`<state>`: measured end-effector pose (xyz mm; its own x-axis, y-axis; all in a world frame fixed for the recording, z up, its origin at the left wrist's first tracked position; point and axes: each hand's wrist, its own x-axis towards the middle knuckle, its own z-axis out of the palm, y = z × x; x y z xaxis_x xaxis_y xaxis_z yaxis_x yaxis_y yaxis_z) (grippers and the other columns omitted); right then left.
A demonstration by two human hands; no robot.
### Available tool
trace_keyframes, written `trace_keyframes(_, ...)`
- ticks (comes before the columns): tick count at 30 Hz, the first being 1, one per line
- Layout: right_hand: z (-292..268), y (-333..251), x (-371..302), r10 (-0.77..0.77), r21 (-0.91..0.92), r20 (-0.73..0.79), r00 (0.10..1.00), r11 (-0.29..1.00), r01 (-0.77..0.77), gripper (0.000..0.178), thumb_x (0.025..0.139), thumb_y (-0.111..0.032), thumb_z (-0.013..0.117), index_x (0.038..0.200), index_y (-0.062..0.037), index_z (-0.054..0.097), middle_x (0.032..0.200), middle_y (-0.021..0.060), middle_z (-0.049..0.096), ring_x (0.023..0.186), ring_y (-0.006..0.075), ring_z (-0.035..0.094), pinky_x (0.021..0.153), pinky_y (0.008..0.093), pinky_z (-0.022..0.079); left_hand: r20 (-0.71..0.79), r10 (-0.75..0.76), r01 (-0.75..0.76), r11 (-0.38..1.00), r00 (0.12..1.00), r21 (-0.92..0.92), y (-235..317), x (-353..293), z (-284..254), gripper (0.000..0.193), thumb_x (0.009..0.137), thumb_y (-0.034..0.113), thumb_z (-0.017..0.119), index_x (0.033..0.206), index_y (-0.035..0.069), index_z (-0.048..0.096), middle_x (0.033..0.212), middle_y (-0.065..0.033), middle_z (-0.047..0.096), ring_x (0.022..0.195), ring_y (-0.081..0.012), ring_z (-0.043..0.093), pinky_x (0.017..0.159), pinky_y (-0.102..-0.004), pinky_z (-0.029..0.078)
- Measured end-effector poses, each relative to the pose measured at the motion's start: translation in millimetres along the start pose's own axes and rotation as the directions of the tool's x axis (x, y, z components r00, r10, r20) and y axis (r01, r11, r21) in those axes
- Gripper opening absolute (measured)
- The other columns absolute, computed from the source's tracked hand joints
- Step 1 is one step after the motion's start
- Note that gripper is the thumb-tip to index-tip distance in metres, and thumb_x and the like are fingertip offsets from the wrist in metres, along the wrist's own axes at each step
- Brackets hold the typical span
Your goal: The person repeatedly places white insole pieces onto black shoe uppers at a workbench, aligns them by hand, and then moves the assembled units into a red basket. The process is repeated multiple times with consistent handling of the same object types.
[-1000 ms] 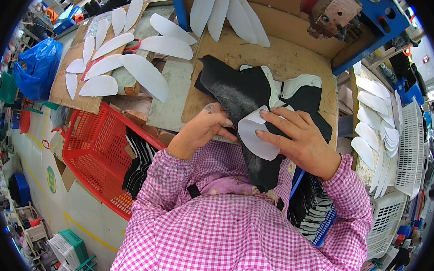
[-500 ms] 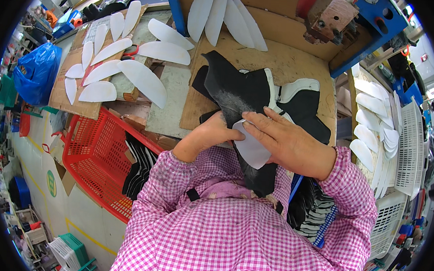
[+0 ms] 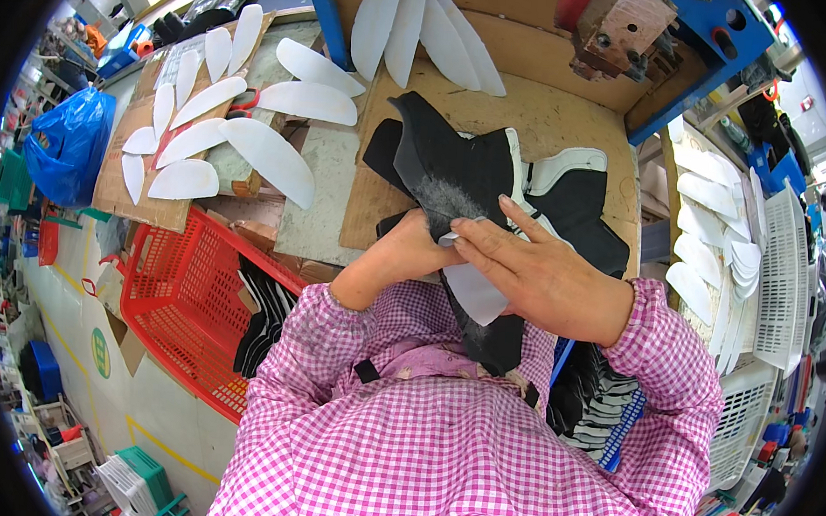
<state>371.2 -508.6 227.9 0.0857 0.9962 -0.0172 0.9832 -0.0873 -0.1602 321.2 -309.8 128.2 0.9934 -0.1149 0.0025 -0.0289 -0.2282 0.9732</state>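
Observation:
Close in front of me I have a black shoe upper (image 3: pixel 460 162) with a grey scuffed patch, lying over the bench's near edge and hanging toward my lap. My left hand (image 3: pixel 404 256) grips its left side, thumb on top and the other fingers hidden beneath. A thin white curved piece (image 3: pixel 478 297) lies against the upper, partly under my right hand (image 3: pixel 547 279). The right fingers press together over that piece's top edge, beside the left thumb; the right thumb is hidden. Another black upper with white trim (image 3: pixel 572 168) lies just beyond on the bench.
White curved pieces (image 3: pixel 269 157) are spread on cardboard at the left; several lean at the back (image 3: pixel 376 27). A red basket (image 3: pixel 182 302) holds black parts at my left. A blue-framed machine (image 3: pixel 626 31) overhangs the bench. More white pieces (image 3: pixel 703 241) lie at the right.
The white piece has tilted and slid slightly down under my right hand, so less of it shows. My right fingers have closed in toward the left thumb.

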Motion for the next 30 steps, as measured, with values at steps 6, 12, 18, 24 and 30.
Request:
trace_keyframes(6, -2.6, 3.3, 0.7, -0.017, 0.015, -0.018, 1.0, 1.0, 0.017, 0.056, 0.079, 0.001, 0.057, 0.133, 0.0092, 0.044, 0.138, 0.0223, 0.044, 0.13, 0.0271, 0.043, 0.117, 0.05, 0.014, 0.038, 0.054, -0.057, 0.995, 0.998, 0.086, 4.8, 5.0, 0.0, 0.037, 0.074, 0.01, 0.071, 0.11, 0.003, 0.062, 0.105, -0.0146, 0.066, 0.098, -0.0292, 0.064, 0.085, -0.0367, 0.05)
trace_keyframes(12, 0.2, 4.4, -0.1, -0.008, -0.013, -0.031, 0.999, 1.0, 0.007, 0.055, 0.08, -0.001, 0.058, 0.132, 0.009, 0.044, 0.136, 0.0222, 0.045, 0.131, 0.0258, 0.043, 0.117, 0.0503, 0.013, 0.036, 0.186, -0.188, 0.975, 0.982, 0.117, 5.5, 10.5, 1.0, 0.032, 0.075, 0.005, 0.066, 0.107, 0.002, 0.062, 0.103, -0.0149, 0.066, 0.097, -0.0312, 0.063, 0.084, -0.037, 0.049)
trace_keyframes(18, 3.0, 0.8, -2.2, 0.021, 0.052, -0.061, 0.998, 0.998, -0.018, 0.056, 0.081, -0.003, 0.057, 0.135, 0.0056, 0.042, 0.141, 0.022, 0.041, 0.131, 0.0264, 0.044, 0.116, 0.051, 0.016, -0.029, 0.108, -0.106, 0.992, 0.994, 0.075, 3.0, 9.8, 3.1, 0.029, 0.081, 0.003, 0.062, 0.11, 0.001, 0.061, 0.102, -0.0135, 0.068, 0.096, -0.0263, 0.065, 0.081, -0.0361, 0.051)
trace_keyframes(24, 0.9, -5.1, -22.9, 0.157, -0.073, -0.339, 0.928, 0.979, -0.192, 0.071, 0.074, -0.01, 0.068, 0.14, -0.0088, 0.041, 0.148, 0.0183, 0.035, 0.132, 0.0264, 0.043, 0.109, 0.0483, 0.031, -0.23, -0.257, 0.056, 0.771, 0.939, -0.635, 3.4, -6.1, -31.9, 0.023, 0.085, 0.003, 0.063, 0.108, 0.001, 0.061, 0.103, -0.0082, 0.067, 0.096, -0.0234, 0.065, 0.084, -0.036, 0.052)
trace_keyframes(30, 11.6, 1.8, -38.0, 0.484, 0.157, -0.501, 0.717, 0.866, -0.475, 0.101, 0.056, -0.012, 0.084, 0.144, -0.0123, 0.035, 0.149, 0.0173, 0.032, 0.135, 0.0317, 0.038, 0.109, 0.045, 0.031, -0.388, -0.171, -0.207, 0.62, 0.906, -0.756, -5.1, -13.9, -17.7, 0.032, 0.084, 0.004, 0.068, 0.114, 0.0, 0.058, 0.109, -0.0109, 0.063, 0.103, -0.0247, 0.061, 0.089, -0.0375, 0.05)
